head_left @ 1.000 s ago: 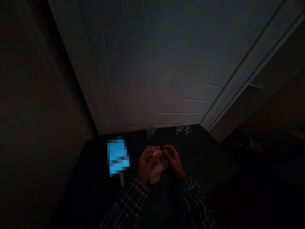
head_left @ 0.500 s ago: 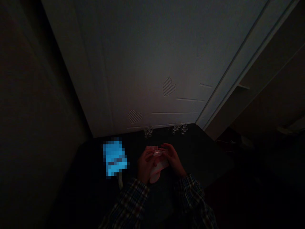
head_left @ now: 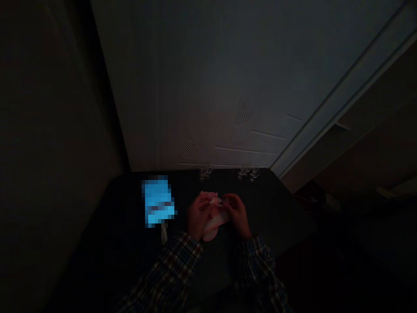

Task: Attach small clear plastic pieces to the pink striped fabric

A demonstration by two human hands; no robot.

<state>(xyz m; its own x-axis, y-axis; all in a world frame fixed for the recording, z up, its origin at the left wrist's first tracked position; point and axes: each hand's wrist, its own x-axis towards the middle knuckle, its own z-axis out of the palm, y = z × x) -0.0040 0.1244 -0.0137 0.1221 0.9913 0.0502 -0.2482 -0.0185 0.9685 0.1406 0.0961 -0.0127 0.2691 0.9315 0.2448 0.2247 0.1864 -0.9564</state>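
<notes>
In dim light, my left hand (head_left: 198,216) has its fingers pinched on a small pale, crumpled-looking piece (head_left: 215,201). My right hand (head_left: 239,217) is close beside it on the right, fingertips drawn together at the piece's right end, where thin shiny strands show. Whether the right fingers grip those strands is too dark to tell. Below and between the hands is a pink object (head_left: 217,221) with a flat band and a rounded lower end; its kind is not clear. My left hand covers part of it.
A dark table (head_left: 267,217) stands against a pale panel (head_left: 195,87) with embossed hearts. Small clear shiny pieces (head_left: 206,173) lie along the back edge, with another clear cluster (head_left: 249,174) farther right. A glowing blue pixelated screen (head_left: 159,198) is at left, a pale slim item (head_left: 163,234) below it.
My right fingertips have come slightly away from the left ones, and thin shiny strands now show between them. The whole view has shifted a little, and the picture is darker.
</notes>
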